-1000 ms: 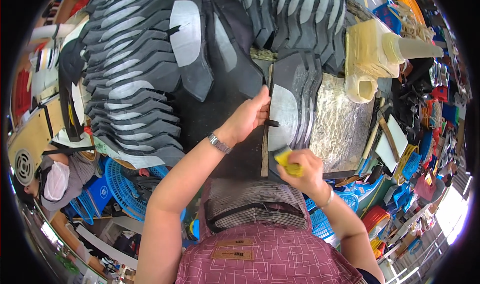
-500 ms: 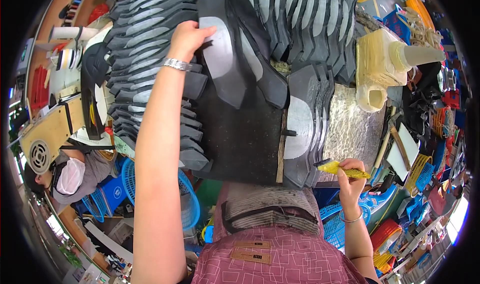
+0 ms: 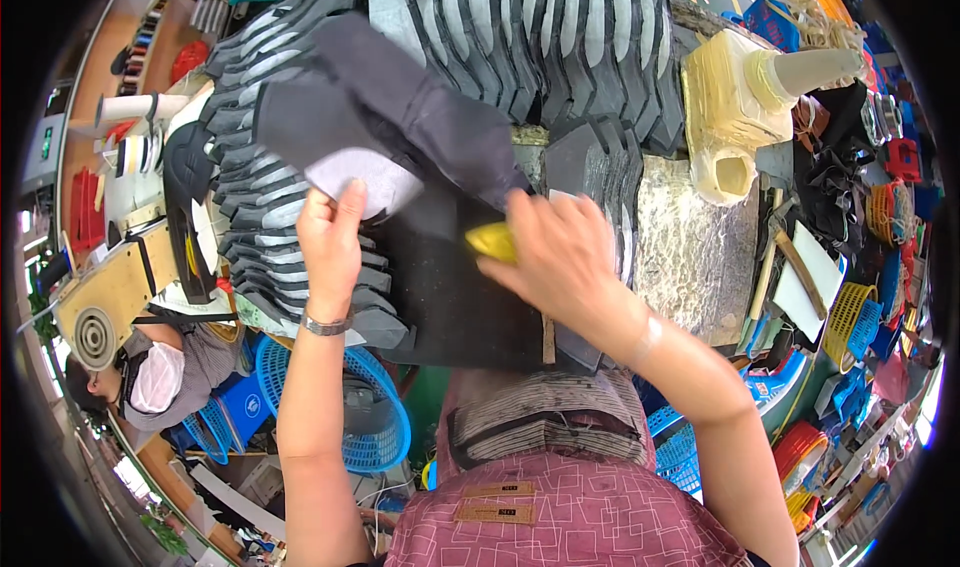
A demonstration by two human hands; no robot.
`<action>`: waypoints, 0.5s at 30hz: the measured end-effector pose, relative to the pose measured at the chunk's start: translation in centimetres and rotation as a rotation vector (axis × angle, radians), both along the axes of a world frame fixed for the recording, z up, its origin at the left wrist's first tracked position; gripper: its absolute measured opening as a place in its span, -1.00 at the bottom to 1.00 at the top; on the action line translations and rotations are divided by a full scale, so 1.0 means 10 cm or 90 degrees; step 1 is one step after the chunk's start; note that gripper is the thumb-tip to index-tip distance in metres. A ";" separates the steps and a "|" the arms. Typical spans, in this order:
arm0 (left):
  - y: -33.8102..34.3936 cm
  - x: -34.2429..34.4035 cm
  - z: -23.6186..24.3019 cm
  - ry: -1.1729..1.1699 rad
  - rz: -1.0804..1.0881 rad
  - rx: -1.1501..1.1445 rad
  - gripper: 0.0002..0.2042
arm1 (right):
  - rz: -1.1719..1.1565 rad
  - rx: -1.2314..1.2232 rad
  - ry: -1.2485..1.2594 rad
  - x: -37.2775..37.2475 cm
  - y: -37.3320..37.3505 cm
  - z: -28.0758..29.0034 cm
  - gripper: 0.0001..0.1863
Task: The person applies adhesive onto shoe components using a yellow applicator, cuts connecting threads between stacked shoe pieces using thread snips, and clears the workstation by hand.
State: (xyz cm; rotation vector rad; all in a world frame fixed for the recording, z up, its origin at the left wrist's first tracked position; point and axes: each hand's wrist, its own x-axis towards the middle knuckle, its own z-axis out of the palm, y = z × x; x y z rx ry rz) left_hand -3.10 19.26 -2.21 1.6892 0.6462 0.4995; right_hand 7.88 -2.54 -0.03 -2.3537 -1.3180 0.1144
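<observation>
My left hand (image 3: 330,247) pinches a dark grey shaped piece (image 3: 300,117) by its pale patch, with the thumb on top. A second long dark piece (image 3: 440,132) lies beside it, blurred by motion. My right hand (image 3: 550,247) is closed around a yellow tool (image 3: 488,239) at the lower end of that long piece; whether it also grips the piece is unclear. Below them is a black board (image 3: 460,317). At its right, a short overlapping stack of grey pieces (image 3: 570,157) is partly hidden by my right hand.
Rows of overlapping pieces (image 3: 480,37) fill the back and left (image 3: 250,267). A glue-coated container (image 3: 735,87) stands right, by a crusted metal sheet (image 3: 690,267), tools and a white board (image 3: 800,267). A blue basket (image 3: 370,427) sits below; a co-worker (image 3: 170,367) is at lower left.
My left hand has come down from the upper rows, pulling the dark pieces lower and leftward, turned. My right hand has moved up and left with the yellow tool to meet them.
</observation>
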 end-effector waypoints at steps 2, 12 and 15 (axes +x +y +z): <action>-0.02 0.19 0.23 -0.082 -0.006 -0.108 -0.82 | 0.007 -0.059 -0.039 0.18 0.23 -0.20 -0.63; 0.72 0.32 0.69 -0.121 0.085 -0.165 -0.71 | -0.171 0.073 0.565 0.57 -0.30 0.10 -0.72; 0.45 0.53 0.50 -0.053 0.066 0.061 -0.60 | -0.197 0.084 0.521 0.45 -0.40 0.40 -0.75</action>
